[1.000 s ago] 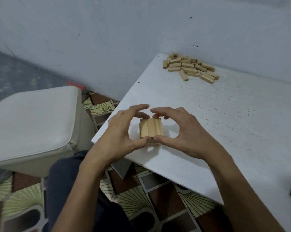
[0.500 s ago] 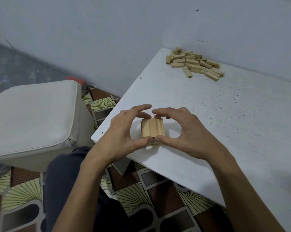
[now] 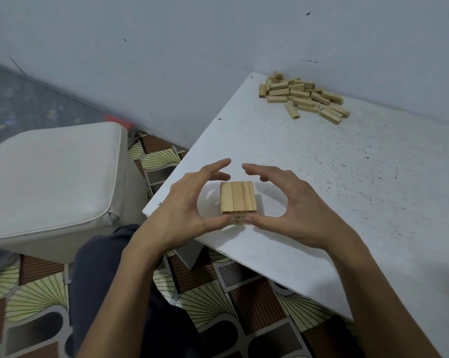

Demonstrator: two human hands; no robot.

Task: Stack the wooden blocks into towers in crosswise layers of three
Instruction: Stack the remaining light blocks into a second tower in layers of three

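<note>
Tower (image 3: 237, 200) of wooden blocks stands near the table's (image 3: 347, 189) near-left corner, between my two hands. My left hand (image 3: 187, 205) and right hand (image 3: 295, 210) cup it loosely, fingers curved and clear of its far side, gripping nothing; only my thumb tips touch its lower layers on the side facing me. The top three blocks run lengthwise away from me, end faces toward me, so the next layer, I judge, must lie left to right. The pile of loose blocks (image 3: 303, 96) sits well apart at the far-left corner, against the wall (image 3: 218, 60), ahead and a little to my right, so my right hand looks nearer to it. No brand, label or writing can be read.
</note>
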